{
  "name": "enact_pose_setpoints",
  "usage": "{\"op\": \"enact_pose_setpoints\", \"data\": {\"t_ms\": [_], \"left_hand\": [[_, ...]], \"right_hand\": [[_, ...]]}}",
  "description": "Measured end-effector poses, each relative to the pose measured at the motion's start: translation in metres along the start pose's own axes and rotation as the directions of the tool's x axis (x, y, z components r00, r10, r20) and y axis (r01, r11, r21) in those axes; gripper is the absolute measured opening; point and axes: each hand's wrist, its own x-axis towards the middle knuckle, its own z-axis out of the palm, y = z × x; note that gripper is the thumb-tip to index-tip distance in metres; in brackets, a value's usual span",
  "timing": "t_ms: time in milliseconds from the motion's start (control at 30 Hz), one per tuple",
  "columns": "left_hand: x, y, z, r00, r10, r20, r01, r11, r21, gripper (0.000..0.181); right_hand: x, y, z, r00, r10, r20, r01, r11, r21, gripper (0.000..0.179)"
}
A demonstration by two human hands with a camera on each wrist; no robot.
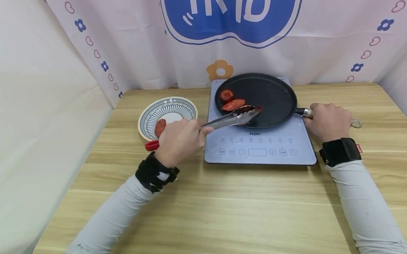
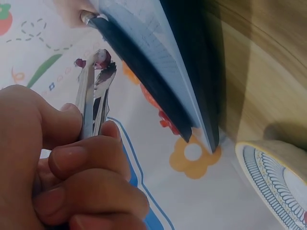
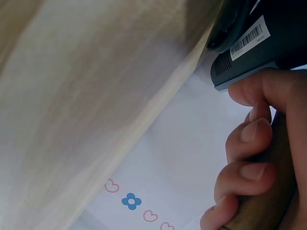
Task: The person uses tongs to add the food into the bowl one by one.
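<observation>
My left hand [image 1: 183, 140] grips metal tongs [image 1: 229, 120] with a red end. The tongs reach over the black frying pan [image 1: 273, 94]. In the left wrist view a small reddish-purple food piece [image 2: 102, 58] is at their tips. Red sausage pieces lie at the pan's left side: a long scored one [image 1: 233, 105], and a round-ended one [image 1: 226, 95] behind it. Beside the tongs is a darker, browned piece [image 1: 243, 109]. My right hand [image 1: 328, 121] wraps round the pan's wooden handle [image 3: 268, 201], its fingers curled underneath.
The pan sits on a light Haier induction cooker [image 1: 257, 160] with touch controls along its front. To its left, partly behind my left hand, stands a patterned plate [image 1: 146, 117] with a red sausage piece [image 1: 160, 127]. A printed curtain [image 1: 141, 48] hangs behind the wooden table [image 1: 224, 220].
</observation>
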Motion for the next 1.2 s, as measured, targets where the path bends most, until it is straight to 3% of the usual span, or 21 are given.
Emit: {"op": "enact_pose_setpoints", "data": {"t_ms": [300, 833, 1200], "left_hand": [[0.005, 0.008, 0.004, 1.000, 0.024, -0.014, -0.024, 0.999, 0.032, 0.036], [0.016, 0.019, 0.000, 0.998, 0.011, 0.069, -0.015, 0.998, 0.060, 0.037], [0.018, 0.028, 0.000, 0.993, -0.029, 0.113, 0.025, 0.999, 0.040, 0.041]], "right_hand": [[-0.001, -0.001, -0.001, 1.000, -0.002, -0.008, 0.002, 1.000, -0.005, 0.032], [0.000, -0.002, 0.000, 1.000, -0.006, -0.012, 0.005, 1.000, -0.014, 0.030], [0.001, -0.001, 0.001, 1.000, -0.004, -0.015, 0.004, 1.000, -0.016, 0.030]]}}
